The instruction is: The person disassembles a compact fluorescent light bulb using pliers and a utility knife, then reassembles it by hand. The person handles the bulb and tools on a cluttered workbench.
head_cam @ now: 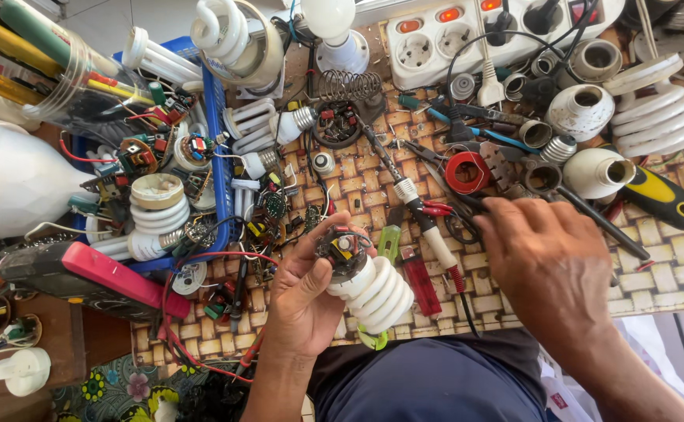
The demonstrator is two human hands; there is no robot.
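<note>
A head-worn camera looks down on a cluttered tabletop [670,273] covered in a woven-pattern mat. At far left lies a white lamp shade [14,184], and below it a red and black multimeter [84,277] with red leads trailing off. Just right of these, a blue basket [218,141] holds spiral bulbs, bulb bases and small circuit boards.

Near the centre, the left hand [307,293] is curled around a spiral bulb [369,285], thumb and fingers pinching its open base so the small circuit board inside faces up; the white spiral points down and to the right, held just above the tabletop's near edge. Beside the bulb lie a green tester screwdriver [389,242] and a red lighter [420,281]. A soldering iron [412,203] rests diagonally just behind them.

To the right, the right hand [549,262] rests palm down on the tabletop, its fingers loosely bent over red-tipped probes [437,208]; whether it grips anything cannot be told. Behind it sit a roll of red tape [467,172], white bulb housings [596,172], a white power strip [467,31] and, at far right, a yellow-and-black handle [662,199].
</note>
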